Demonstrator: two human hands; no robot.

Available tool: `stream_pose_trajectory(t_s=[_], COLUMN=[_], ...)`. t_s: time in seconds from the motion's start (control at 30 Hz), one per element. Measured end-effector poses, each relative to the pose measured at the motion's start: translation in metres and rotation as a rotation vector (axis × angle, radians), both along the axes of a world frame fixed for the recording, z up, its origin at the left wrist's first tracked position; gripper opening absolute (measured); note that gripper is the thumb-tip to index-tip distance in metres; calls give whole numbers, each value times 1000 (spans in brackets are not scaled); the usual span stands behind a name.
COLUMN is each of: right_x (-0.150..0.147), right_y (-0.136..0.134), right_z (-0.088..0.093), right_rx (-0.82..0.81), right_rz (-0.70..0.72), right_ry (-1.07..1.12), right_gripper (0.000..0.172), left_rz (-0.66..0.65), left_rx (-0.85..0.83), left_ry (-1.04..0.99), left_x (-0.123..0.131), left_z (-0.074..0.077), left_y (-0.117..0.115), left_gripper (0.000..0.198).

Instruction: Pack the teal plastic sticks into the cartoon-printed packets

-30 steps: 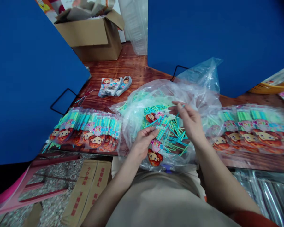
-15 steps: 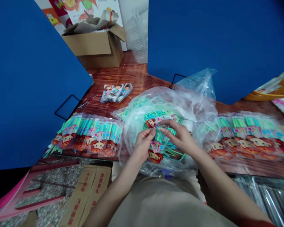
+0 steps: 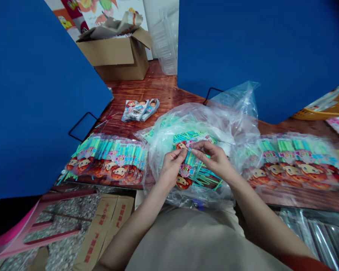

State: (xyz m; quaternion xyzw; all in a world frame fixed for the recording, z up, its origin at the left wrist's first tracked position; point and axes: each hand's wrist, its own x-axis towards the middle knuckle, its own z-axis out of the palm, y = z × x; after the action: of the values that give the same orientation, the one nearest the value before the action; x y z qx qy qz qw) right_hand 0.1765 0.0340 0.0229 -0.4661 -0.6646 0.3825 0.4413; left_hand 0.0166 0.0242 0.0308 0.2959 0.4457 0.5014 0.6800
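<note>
My left hand (image 3: 171, 165) and my right hand (image 3: 214, 160) meet over a big clear plastic bag (image 3: 186, 124) full of loose green sticks (image 3: 206, 178). Both pinch the top of a small printed packet (image 3: 185, 174) with a cartoon face and green sticks inside; it hangs upright between them. Rows of filled packets lie to the left (image 3: 110, 160) and to the right (image 3: 293, 162) on the wooden table (image 3: 158, 90).
Blue panels stand at the left (image 3: 31, 94) and at the back right (image 3: 257, 49). A cardboard box (image 3: 118, 52) sits at the back, three small packets (image 3: 139, 109) lie mid-table, a yellow basket (image 3: 324, 109) is far right. Flat cartons (image 3: 107, 226) lie on the floor below.
My right hand came down from the loose sticks to the packet's top, joining my left hand there. The view has tilted slightly.
</note>
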Motion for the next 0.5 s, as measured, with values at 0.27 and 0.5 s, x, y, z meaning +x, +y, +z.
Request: stream_pose_trajectory(t_s=[0.27,0.5], right_x=[3,6], right_y=[4,7], right_z=[8,17], right_rx=[-45,-92], right_rz=[-152,-4], right_ry=[135,153], right_gripper=[27,29], left_rz=[-106,-191], left_rx=[-43,-53], left_ry=[65,150], left_x=[-7,-15], left_z=[0,-4], left_y=[-4,-10], left_gripper=[43,38])
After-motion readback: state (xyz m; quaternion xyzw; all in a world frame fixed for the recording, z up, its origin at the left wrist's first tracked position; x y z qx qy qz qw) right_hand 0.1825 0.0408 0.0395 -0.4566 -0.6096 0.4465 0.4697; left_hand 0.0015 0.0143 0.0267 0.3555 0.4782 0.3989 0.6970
